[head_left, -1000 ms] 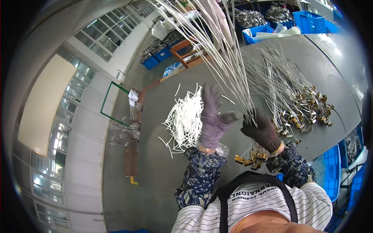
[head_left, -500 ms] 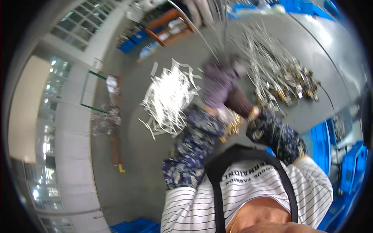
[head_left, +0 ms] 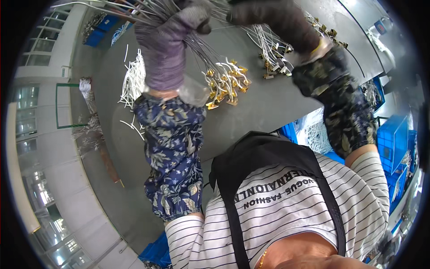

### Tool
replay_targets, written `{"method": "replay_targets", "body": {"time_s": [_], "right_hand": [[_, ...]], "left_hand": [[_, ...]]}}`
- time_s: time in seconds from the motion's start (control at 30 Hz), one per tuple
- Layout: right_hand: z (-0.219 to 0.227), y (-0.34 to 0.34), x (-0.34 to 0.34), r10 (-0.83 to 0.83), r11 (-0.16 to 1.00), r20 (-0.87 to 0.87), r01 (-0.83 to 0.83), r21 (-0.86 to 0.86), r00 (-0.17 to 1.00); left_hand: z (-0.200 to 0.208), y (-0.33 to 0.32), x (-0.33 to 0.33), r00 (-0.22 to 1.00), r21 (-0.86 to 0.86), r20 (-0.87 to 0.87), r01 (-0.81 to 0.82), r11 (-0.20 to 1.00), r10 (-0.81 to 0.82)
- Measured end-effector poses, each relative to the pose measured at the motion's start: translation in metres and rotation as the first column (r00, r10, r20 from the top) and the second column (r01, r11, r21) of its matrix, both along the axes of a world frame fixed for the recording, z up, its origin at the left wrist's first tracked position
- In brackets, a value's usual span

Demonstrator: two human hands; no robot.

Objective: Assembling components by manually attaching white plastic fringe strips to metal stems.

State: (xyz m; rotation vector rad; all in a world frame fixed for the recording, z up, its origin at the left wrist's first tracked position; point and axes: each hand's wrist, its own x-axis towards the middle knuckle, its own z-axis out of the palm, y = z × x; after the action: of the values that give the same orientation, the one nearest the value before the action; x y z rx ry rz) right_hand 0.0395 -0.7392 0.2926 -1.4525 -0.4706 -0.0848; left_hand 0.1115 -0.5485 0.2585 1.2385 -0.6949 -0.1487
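My left hand (head_left: pixel 181 27), in a purple and grey glove, is closed around a thick bundle of thin grey wires (head_left: pixel 201 47). The lower ends of this bundle carry white sleeves and brass-coloured metal terminals (head_left: pixel 228 83), hanging over the grey table. Wire lengths also stick out past the hand toward the upper left. My right hand (head_left: pixel 277 18), in a dark glove, reaches to the top edge, over a second group of terminal wires (head_left: pixel 271 49) on the table. Its fingers are partly cut off and blurred, so their grip is not plain.
A heap of white strips or tubes (head_left: pixel 134 80) lies left of my left forearm on the grey table (head_left: pixel 251 112). More brass-ended wires (head_left: pixel 327 29) lie at the far right. Blue crates (head_left: pixel 392 139) stand at the right, beside the table edge.
Both hands have moved away from my body and apart, the left one toward the upper left. The wire bundle with brass terminals has moved away with the left hand and now shows clearly.
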Motion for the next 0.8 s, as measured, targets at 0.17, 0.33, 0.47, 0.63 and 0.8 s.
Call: {"method": "replay_targets", "body": {"time_s": [0.17, 0.33, 0.47, 0.63, 0.8], "right_hand": [[0.061, -0.021, -0.031, 0.080, 0.997, 0.039, -0.079, -0.008, 0.996], [0.015, -0.014, 0.001, -0.033, 0.977, 0.038, 0.040, -0.211, 0.999], [0.001, -0.023, 0.000, -0.089, 0.958, 0.023, 0.092, -0.271, 0.996], [0.003, -0.080, -0.053, -0.276, 0.903, 0.016, 0.265, -0.338, 0.961], [0.023, -0.151, -0.133, -0.572, 0.720, 0.013, 0.511, -0.469, 0.820]], "left_hand": [[-0.002, -0.026, -0.016, 0.996, 0.072, 0.071, -0.063, 0.995, 0.058], [-0.013, -0.049, -0.050, 0.998, 0.215, -0.033, -0.037, 0.976, 0.045], [-0.033, 0.000, 0.014, 0.950, -0.015, -0.233, 0.210, 0.977, -0.208], [-0.017, -0.020, -0.021, 0.987, 0.188, -0.122, 0.123, 0.974, -0.101], [-0.006, -0.046, -0.013, 0.955, 0.257, -0.157, 0.286, 0.923, -0.252]]}}
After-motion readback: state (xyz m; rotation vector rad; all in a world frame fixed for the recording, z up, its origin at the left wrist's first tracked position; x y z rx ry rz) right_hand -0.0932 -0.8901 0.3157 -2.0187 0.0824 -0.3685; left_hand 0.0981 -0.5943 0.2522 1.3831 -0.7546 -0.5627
